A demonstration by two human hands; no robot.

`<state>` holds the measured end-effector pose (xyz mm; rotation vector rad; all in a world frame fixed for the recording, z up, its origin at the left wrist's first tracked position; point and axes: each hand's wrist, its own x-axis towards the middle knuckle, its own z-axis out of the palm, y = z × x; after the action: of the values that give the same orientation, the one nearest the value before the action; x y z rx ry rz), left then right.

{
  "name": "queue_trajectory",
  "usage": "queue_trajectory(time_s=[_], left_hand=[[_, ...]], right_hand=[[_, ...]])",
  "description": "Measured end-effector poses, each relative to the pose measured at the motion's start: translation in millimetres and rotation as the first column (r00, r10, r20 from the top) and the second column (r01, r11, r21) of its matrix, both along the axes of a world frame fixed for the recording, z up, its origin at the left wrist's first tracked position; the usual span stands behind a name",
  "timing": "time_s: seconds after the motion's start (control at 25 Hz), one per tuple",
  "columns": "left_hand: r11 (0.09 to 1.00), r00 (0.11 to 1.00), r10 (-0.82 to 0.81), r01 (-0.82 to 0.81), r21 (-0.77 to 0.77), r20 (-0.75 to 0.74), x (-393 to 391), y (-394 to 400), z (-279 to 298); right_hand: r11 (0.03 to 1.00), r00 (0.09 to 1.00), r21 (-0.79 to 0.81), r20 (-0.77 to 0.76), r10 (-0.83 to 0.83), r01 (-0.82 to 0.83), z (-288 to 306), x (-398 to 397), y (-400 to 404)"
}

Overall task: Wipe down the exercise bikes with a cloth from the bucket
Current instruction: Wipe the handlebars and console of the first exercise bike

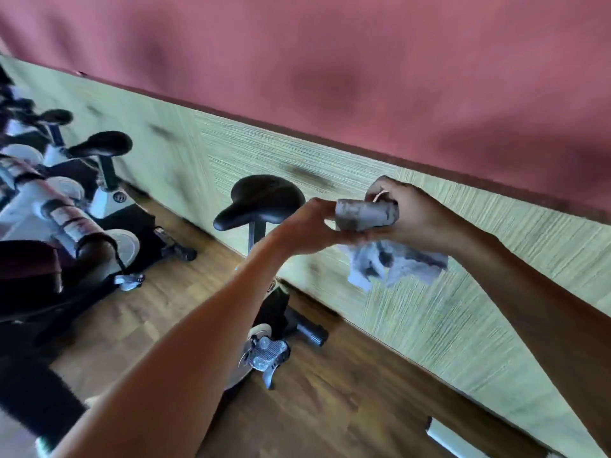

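While both hands work the cloth [396,262] right of the nearest saddle [261,200], left hand [314,226] pinches its rolled end, right hand [413,213] grips the rest; likely refolding to expose a fresh face.

grey cloth [393,259] dangling crumpled, bikes [261,206] upright

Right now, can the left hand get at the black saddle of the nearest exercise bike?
Probably yes. The left hand is beside the black saddle with nothing between them, but it pinches the grey cylinder, which the right hand also grips with the grey cloth, so it must let go first.
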<state>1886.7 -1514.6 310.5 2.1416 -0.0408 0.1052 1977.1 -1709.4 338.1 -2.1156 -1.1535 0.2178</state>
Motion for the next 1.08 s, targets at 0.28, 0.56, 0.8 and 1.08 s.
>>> queue_trajectory(time_s=[0.28, 0.56, 0.8, 1.08], left_hand=[[0.924, 0.888, 0.365, -0.382, 0.008, 0.28, 23.0, 18.2, 1.3], [0.537, 0.627, 0.354, -0.744, 0.398, 0.694, 13.0, -1.0, -32.8], [0.65, 0.764, 0.362, -0.617, 0.443, 0.534, -12.1, -5.7, -28.4], [0.743, 0.756, 0.617, -0.651, 0.154, 0.22, -19.4, 38.4, 20.2]], right_hand=[[0.995, 0.971, -0.025, -0.224, 0.087, -0.095, -30.5, 57.0, 11.0], [0.912, 0.316, 0.403, -0.878, 0.36, 0.081, -30.6, 40.1, 72.6], [0.868, 0.367, 0.493, -0.818, 0.442, 0.052, -32.4, 43.3, 101.7], [0.831, 0.624, 0.51, -0.58, 0.523, -0.223, -28.8, 48.8, 118.2]])
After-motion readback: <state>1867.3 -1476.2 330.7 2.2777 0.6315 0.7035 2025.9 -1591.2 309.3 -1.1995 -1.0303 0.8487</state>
